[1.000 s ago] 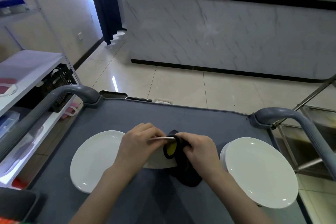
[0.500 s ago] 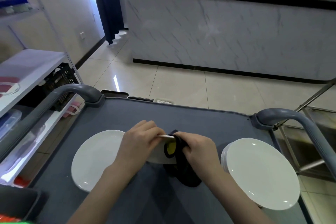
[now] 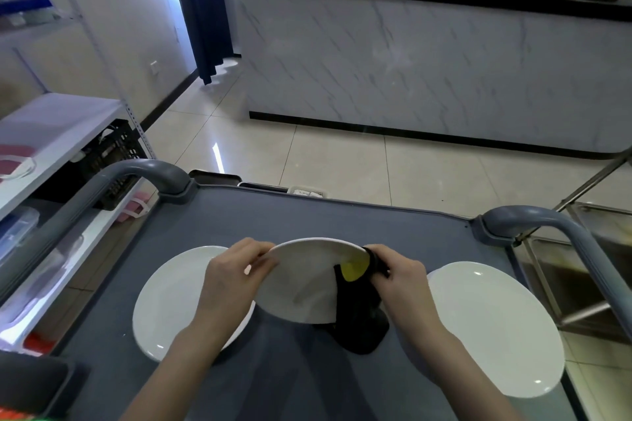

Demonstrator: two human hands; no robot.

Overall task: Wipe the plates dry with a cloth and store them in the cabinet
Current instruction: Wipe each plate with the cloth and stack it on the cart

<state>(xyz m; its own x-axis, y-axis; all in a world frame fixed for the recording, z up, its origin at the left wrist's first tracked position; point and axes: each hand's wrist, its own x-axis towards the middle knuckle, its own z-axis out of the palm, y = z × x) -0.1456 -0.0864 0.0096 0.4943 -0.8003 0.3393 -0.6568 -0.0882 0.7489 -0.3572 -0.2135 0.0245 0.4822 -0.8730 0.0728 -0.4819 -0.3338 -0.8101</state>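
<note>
I hold a white plate (image 3: 301, 280) tilted above the grey cart top (image 3: 307, 215). My left hand (image 3: 236, 270) grips its left rim. My right hand (image 3: 398, 275) pinches a black cloth with a yellow patch (image 3: 359, 304) around the plate's right rim; the cloth hangs down to the cart. A second white plate (image 3: 171, 297) lies flat on the cart at the left, partly under my left arm. At the right rests a stack of white plates (image 3: 492, 325).
Grey cart handles rise at the left (image 3: 136, 174) and right (image 3: 533, 219). A white shelf rack (image 3: 51, 133) with a black crate (image 3: 109, 157) stands at the left. A steel unit (image 3: 581, 277) is at the right. A marble-fronted counter (image 3: 427, 72) lies ahead across tiled floor.
The held plate has tipped from edge-on to showing its face toward me and has risen slightly. Both hands have spread farther apart along its rim.
</note>
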